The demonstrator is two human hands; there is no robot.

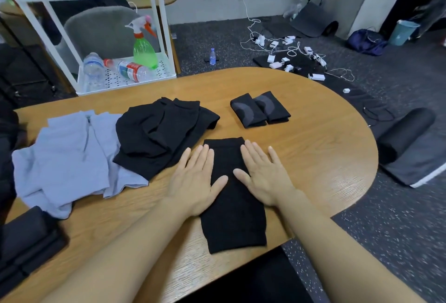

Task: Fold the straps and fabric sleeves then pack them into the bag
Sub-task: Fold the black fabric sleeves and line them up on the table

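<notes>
Pressing black sleeve (233,208) flat — L hand (195,182) & R hand (264,177), fingers straight.

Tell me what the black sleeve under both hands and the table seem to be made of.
The black sleeve looks like soft matte knit fabric: it lies limp and flat, without shine, under the left hand and right hand. The table looks like wood or wood-look laminate: tan grain lines with a smooth, slightly glossy sheen near its edge; which one I cannot tell.
</notes>
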